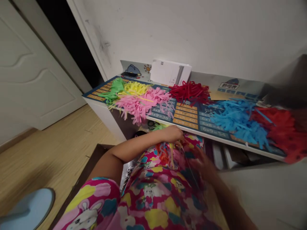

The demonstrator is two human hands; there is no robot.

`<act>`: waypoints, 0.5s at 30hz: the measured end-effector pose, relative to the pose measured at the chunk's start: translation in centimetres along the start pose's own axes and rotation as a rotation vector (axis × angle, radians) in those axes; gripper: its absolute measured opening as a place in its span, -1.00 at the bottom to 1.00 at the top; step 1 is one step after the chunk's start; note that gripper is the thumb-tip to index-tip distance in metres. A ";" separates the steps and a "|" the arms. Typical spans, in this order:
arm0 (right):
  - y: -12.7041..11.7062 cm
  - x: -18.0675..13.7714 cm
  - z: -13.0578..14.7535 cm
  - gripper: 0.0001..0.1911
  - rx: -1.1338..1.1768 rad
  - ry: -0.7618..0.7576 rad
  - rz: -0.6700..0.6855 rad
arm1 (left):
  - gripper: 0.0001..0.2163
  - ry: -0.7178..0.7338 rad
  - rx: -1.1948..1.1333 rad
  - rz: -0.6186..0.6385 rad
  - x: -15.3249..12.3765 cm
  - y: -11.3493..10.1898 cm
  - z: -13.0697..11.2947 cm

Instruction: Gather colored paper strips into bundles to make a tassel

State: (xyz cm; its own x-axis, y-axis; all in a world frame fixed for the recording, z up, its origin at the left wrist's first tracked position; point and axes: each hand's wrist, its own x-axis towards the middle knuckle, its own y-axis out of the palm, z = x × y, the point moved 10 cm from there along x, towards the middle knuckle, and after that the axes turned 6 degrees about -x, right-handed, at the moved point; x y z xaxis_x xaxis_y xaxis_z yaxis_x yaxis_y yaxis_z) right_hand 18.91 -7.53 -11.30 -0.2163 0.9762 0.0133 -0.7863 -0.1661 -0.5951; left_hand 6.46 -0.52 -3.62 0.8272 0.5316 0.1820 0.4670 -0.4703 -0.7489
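From the head view, your left hand (173,134) is in front of the edge of the shelf top (134,118), its fingers curled closed on the upper end of a small bundle of mixed strips (164,153). Red, orange, purple and yellow ends hang below it, over the patterned clothing (155,191) on your lap. A thin pale thread (189,161) slants down from near your left fingertips toward your right hand (201,161). That hand is blurred, beside the bundle; you cannot tell whether its fingers are apart or closed on anything.

Along the shelf top, on a printed multiplication chart (185,114), you have heaps of shredded strips: a green heap (117,88) at the left, a yellow heap (135,88) touching it, a pink heap (144,103) spilling over the front edge, a dark red heap (190,92) further along, then a blue heap (240,119) against a bright red heap (280,131). A white box (169,72) leans on the wall behind the pink heap. A pale blue rounded object (35,207) is on the floor to your left.
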 end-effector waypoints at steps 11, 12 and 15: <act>2.9 0.9 -1.5 -0.57 0.471 0.375 0.094 | -0.77 -0.678 0.004 -0.662 -20.2 4.3 9.8; 2.7 0.4 -1.7 -0.57 0.529 0.397 0.103 | -0.82 -0.676 -0.017 -0.630 -20.0 5.5 10.0; 1.1 -0.2 -1.5 -0.61 0.671 0.407 0.030 | -0.87 -0.630 -0.056 -0.522 -17.8 7.4 9.4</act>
State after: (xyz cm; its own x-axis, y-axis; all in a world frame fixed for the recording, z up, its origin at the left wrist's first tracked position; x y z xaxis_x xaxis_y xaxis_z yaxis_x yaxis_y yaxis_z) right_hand 18.98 -7.66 -13.19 -0.1159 0.9228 -0.3674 -0.9931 -0.1151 0.0240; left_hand -7.75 -6.80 -18.37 0.1761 0.9799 0.0943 0.7720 -0.0780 -0.6308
